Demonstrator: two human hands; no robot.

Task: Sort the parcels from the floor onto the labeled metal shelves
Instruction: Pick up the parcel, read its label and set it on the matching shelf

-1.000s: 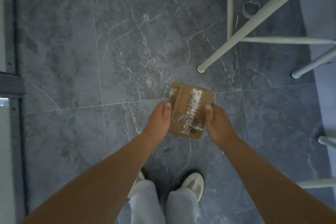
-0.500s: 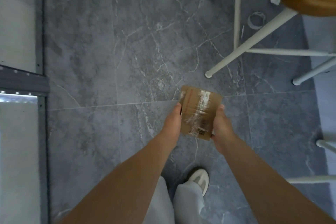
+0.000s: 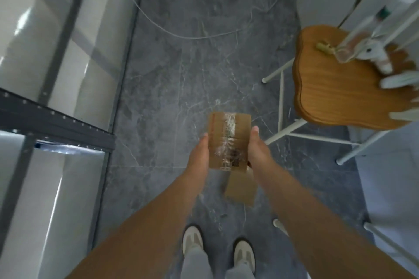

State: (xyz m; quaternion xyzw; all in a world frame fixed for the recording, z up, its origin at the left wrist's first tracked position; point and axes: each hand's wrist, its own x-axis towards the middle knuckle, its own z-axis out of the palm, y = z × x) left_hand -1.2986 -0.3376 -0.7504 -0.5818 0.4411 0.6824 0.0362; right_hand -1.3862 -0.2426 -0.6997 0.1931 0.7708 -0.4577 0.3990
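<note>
A pair of pale shoes (image 3: pixel 192 242) is seen nearest, on the grey floor (image 3: pixel 158 97) below the parcel (image 3: pixel 229 140). The flat cardboard parcel, taped down its middle, is gripped by its side edges between the left hand (image 3: pixel 198 158) and the right hand (image 3: pixel 258 154) and held above the floor. A second cardboard piece (image 3: pixel 241 188) is seen just beneath it. The metal shelves (image 3: pixel 56 124) are found left of the parcel, a wooden chair (image 3: pixel 340 88) right of it, and a cable (image 3: pixel 181 35) beyond it.

The left hand (image 3: pixel 198 156) and right hand (image 3: pixel 258 154) are bare like their forearms (image 3: pixel 158 222), and at six o'clock pale grey trousers (image 3: pixel 196 264) fall over off-white sneakers (image 3: pixel 244 253) with beige toe panels and dark outlines.
</note>
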